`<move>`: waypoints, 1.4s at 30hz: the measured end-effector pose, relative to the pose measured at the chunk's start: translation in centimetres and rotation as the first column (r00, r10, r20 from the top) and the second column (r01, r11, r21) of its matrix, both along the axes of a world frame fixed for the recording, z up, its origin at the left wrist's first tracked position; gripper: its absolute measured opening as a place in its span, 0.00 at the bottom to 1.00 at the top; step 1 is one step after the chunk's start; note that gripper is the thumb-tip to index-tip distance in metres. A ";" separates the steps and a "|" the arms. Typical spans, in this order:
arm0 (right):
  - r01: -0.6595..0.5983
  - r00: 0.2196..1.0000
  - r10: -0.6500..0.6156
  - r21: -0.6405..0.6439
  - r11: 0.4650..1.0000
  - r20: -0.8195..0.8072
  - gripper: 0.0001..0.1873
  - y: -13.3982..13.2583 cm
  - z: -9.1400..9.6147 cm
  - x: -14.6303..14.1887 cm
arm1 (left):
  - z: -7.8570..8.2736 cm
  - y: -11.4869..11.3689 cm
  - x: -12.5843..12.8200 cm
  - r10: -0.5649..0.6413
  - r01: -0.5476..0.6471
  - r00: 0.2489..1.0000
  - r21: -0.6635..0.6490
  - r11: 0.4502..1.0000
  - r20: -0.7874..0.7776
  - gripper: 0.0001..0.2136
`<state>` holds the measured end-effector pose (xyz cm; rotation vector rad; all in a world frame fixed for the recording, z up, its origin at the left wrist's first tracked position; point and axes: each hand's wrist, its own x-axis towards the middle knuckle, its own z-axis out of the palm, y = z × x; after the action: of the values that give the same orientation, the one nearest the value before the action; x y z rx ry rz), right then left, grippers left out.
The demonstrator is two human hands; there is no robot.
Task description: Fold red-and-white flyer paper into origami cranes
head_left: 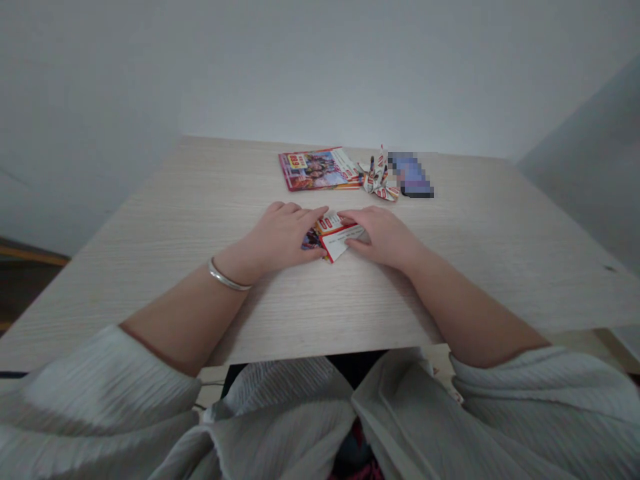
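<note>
A small folded piece of printed paper (340,245), white with red edges and colourful patches, lies on the table between my hands. My left hand (283,235) grips its left side, thumb at the near edge and fingers over the far edge. On the opposite side, my right hand (384,235) pinches the white, red-bordered flap, with the thumb below and the index finger along the top. My fingers cover parts of both ends, so the full shape of the fold is hidden.
Farther back on the pale wooden table (165,280) lies a stack of colourful leaflets (320,168). Beside it stand folded paper figures (379,181) with pointed tips, resembling cranes. A phone (414,176) with a blurred screen lies to their right. A wall borders the far edge.
</note>
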<state>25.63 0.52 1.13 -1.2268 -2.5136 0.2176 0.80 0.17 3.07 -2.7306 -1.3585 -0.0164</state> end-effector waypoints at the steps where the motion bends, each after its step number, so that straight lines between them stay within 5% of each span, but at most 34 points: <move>1: -0.022 0.999 0.022 -0.010 1.000 -0.034 0.28 0.1 -0.3 -0.1 | 0.1 0.0 0.0 0.006 -0.006 1.000 -0.002 1.000 -0.002 0.38; 5: -0.069 0.984 0.066 -0.011 0.998 -0.164 0.25 0.5 -0.9 0.3 | 0.2 0.0 -0.3 0.006 -0.006 0.999 -0.005 1.000 -0.034 0.36; 9: -0.046 0.964 0.041 -0.012 0.999 -0.264 0.18 0.3 0.0 0.9 | 0.4 0.0 -0.5 -0.007 0.008 0.996 0.015 1.000 -0.090 0.23; 15: 0.036 0.988 -0.056 -0.139 0.990 -0.141 0.14 -0.3 1.5 1.3 | 1.0 -0.4 -0.1 0.047 -0.040 0.992 0.057 0.998 -0.120 0.24; 27: -0.122 0.993 0.122 -0.100 0.988 -0.004 0.35 0.7 0.4 2.0 | 1.8 -0.4 -0.1 0.080 -0.067 0.983 0.083 0.994 -0.165 0.22; 33: -0.111 0.994 0.108 -0.129 0.985 -0.028 0.36 0.7 -0.1 2.3 | 2.0 -0.2 0.0 0.299 -0.299 0.954 0.029 0.954 -0.014 0.21; 42: -0.096 0.991 0.083 -0.126 0.987 -0.105 0.31 0.5 -0.4 2.4 | 1.0 0.9 -1.1 0.322 -0.319 0.903 -0.057 0.946 0.286 0.15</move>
<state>27.99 1.00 0.72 -1.1210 -2.5037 0.4607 -0.27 1.06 4.05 -2.5475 -1.8753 -0.4067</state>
